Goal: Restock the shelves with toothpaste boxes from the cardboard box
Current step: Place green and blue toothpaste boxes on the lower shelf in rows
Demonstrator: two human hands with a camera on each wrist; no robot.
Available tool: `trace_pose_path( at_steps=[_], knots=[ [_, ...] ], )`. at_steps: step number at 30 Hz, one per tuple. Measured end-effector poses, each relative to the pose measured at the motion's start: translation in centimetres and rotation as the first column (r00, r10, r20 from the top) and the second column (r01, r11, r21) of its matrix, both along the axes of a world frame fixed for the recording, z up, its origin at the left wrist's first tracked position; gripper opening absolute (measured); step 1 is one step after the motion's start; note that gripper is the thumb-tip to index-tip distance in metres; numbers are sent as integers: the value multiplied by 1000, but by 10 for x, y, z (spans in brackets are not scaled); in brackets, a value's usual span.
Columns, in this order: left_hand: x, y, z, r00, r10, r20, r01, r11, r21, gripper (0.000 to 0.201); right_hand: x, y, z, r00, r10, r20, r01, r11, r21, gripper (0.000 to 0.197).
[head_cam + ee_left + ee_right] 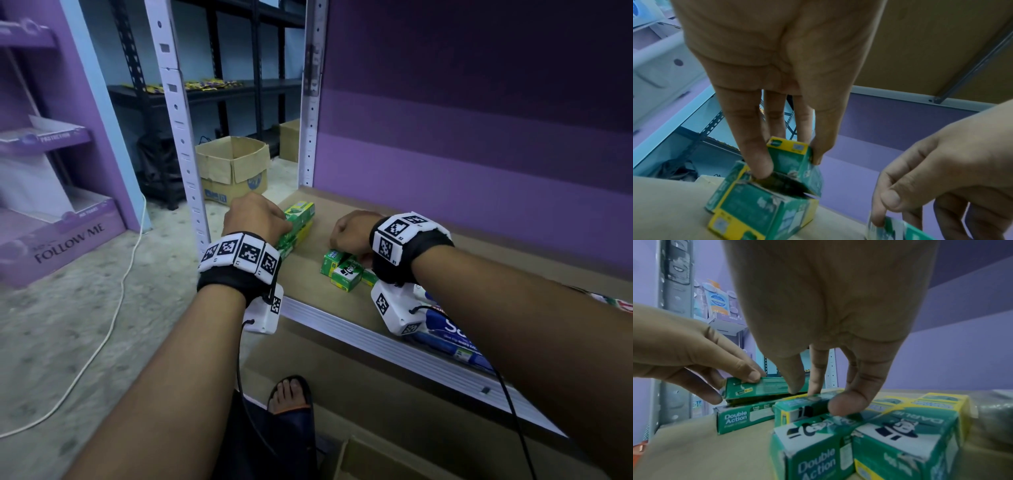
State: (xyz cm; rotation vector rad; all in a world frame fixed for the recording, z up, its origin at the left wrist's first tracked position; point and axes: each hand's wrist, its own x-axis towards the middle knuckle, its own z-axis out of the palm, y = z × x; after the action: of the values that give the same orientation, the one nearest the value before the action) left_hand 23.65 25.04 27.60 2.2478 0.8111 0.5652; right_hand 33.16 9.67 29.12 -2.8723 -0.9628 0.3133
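Green and yellow toothpaste boxes lie on the brown shelf board (322, 301). My left hand (274, 222) pinches the top toothpaste box (301, 210) of a small stack at the shelf's left end. In the left wrist view, this hand (789, 162) holds that box (797, 164) tilted above the lower ones (760, 211). To the right, my right hand (346, 246) reaches down onto a cluster of boxes (346, 274). Its thumb and fingers (844, 404) grip one box (803, 404) from above. An open cardboard box (370, 459) shows at the bottom edge.
Blue toothpaste packs (455, 337) lie on the shelf under my right wrist. A white slotted upright (181, 137) stands left of the stack. Another open carton (233, 164) sits on the floor behind. A purple display stand (51, 219) and a white cable (113, 308) are at left.
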Motion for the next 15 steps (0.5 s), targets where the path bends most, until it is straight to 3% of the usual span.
trace_pose_path(
  at_steps=[3,7,12,15],
  knots=[
    [-1,2,-4,1000,-2,-23,2,1000,6,16,5,3,-5,1000,-13,-22,14,999,43,27],
    [0,5,-8,999,-15,-38,15,1000,5,15,12,6,-10,972,-48,-229,105,963,246,20],
    [-2,8,-11,999,-23,-46,25,998,54,7,13,16,-9,922,-22,-388,155,936,316,34],
    [-4,10,-11,999,-27,-47,30,998,59,8,11,24,-9,904,-6,-428,160,932,325,22]
  ],
)
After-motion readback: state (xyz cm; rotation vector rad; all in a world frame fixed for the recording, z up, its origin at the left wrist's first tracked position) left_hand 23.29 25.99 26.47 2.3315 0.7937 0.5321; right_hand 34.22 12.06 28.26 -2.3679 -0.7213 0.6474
